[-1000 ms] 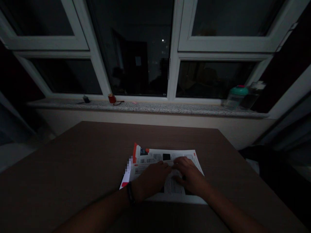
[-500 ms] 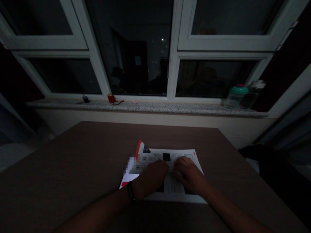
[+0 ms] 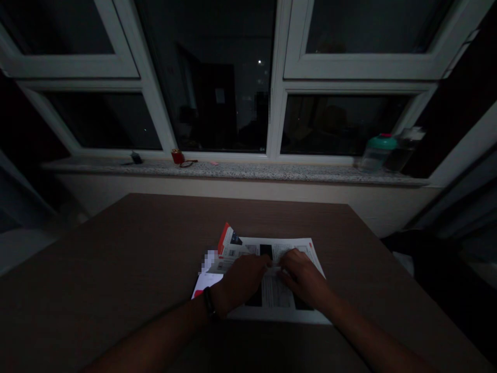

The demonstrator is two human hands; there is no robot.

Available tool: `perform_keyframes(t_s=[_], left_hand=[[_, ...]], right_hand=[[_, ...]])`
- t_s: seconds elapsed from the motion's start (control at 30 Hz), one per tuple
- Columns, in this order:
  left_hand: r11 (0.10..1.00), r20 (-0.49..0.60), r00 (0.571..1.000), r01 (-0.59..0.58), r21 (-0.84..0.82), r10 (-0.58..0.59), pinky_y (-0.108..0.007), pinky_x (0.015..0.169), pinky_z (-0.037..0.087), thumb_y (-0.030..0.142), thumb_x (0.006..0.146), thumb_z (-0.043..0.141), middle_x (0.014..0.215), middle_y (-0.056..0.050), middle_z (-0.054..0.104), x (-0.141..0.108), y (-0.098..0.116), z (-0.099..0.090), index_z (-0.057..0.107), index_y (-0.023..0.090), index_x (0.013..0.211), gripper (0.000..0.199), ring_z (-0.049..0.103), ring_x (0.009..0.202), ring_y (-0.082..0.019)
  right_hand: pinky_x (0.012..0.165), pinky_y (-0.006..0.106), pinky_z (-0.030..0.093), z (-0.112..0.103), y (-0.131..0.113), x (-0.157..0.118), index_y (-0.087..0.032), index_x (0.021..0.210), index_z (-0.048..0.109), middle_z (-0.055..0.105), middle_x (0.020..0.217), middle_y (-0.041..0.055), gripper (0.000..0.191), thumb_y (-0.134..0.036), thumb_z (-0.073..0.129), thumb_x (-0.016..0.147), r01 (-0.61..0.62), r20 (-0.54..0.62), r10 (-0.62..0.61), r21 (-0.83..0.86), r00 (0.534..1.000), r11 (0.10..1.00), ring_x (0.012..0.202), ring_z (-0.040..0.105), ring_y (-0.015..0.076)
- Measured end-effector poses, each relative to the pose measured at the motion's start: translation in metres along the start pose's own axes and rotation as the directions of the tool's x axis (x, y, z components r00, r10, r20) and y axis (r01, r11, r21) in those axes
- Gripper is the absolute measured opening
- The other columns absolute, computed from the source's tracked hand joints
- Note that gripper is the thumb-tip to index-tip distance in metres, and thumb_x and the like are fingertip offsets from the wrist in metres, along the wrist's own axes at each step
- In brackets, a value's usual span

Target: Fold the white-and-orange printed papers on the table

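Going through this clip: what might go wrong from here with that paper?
The raised red-edged flap is unheld and might spring back. The left hand and right hand press close together, so the printed sheet could crease unevenly or slide on the table. The dim light may also hide misaligned edges.

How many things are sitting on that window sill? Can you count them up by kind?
On the window sill:
Bottles: 2, a green-lidded bottle and a dark bottle
Red container: 1
Glasses: 1, as far as the dim light shows
Pink slip: 1
Small dark object: 1
Total: 6
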State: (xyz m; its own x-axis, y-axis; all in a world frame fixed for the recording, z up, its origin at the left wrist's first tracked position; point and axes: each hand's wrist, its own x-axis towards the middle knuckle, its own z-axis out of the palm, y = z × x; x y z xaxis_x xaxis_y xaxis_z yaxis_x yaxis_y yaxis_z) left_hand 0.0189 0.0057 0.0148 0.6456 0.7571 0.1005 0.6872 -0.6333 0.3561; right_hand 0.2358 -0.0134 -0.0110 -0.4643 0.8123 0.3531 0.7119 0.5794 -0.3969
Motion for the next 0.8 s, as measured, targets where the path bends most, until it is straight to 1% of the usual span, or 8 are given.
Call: perform_keyframes(t_s=[0.2,0.3,0.47,0.63,0.8], left_hand=[[1.0,0.002,1.0,-0.001,-0.002,0.001,-0.032,0.083,0.047,0.015,0.1,0.04,0.101,-0.006,0.069,-0.0001,-0.0004,-0.0004,0.061,0.02,0.115,0.027,0.066,0.094,-0.022],[1.0,0.006,1.0,-0.001,0.004,0.001,-0.032,0.082,0.047,0.016,0.1,0.04,0.1,-0.006,0.07,0.0004,-0.001,0.0006,0.062,0.021,0.113,0.026,0.066,0.093,-0.022],[1.0,-0.009,1.0,-0.012,0.024,0.012,-0.031,0.082,0.047,0.015,0.1,0.042,0.099,-0.005,0.07,0.0006,-0.0017,0.0029,0.063,0.021,0.112,0.025,0.066,0.092,-0.021],[0.999,-0.014,1.0,-0.016,0.051,0.017,-0.031,0.081,0.047,0.016,0.1,0.042,0.096,-0.005,0.07,0.0012,-0.0024,0.0052,0.064,0.02,0.11,0.024,0.067,0.091,-0.021],[0.997,-0.013,1.0,-0.026,0.072,0.027,-0.032,0.079,0.048,0.016,0.1,0.042,0.097,-0.005,0.07,0.0011,-0.003,0.0064,0.065,0.02,0.108,0.024,0.067,0.089,-0.022]], right_hand=[[0.083,0.039,0.045,-0.0033,-0.0033,-0.0004,-0.022,0.104,0.062,0.062,0.098,0.0064,0.015,-0.018,0.06,0.09,-0.033,-0.01,0.033,0.015,0.999,0.999,0.096,0.056,0.0247],[0.083,0.038,0.045,-0.0026,-0.0027,0.0001,-0.021,0.103,0.062,0.063,0.097,0.0057,0.014,-0.016,0.06,0.09,-0.032,-0.02,0.033,0.026,0.999,0.999,0.097,0.056,0.0241],[0.082,0.038,0.043,-0.0007,0.0001,0.0007,-0.021,0.096,0.063,0.064,0.094,0.005,0.008,-0.016,0.059,0.092,0.012,-0.036,-0.012,0.023,0.999,1.0,0.095,0.055,0.024],[0.082,0.038,0.044,-0.0005,0.0024,-0.0008,-0.021,0.099,0.063,0.064,0.096,0.0059,0.011,-0.016,0.06,0.091,0.029,-0.081,-0.027,0.026,0.996,0.999,0.096,0.055,0.0243],[0.08,0.037,0.043,0.0011,0.0045,-0.0007,-0.021,0.094,0.064,0.065,0.092,0.005,0.008,-0.015,0.063,0.089,0.038,-0.098,-0.037,0.009,0.995,0.999,0.093,0.056,0.0242]])
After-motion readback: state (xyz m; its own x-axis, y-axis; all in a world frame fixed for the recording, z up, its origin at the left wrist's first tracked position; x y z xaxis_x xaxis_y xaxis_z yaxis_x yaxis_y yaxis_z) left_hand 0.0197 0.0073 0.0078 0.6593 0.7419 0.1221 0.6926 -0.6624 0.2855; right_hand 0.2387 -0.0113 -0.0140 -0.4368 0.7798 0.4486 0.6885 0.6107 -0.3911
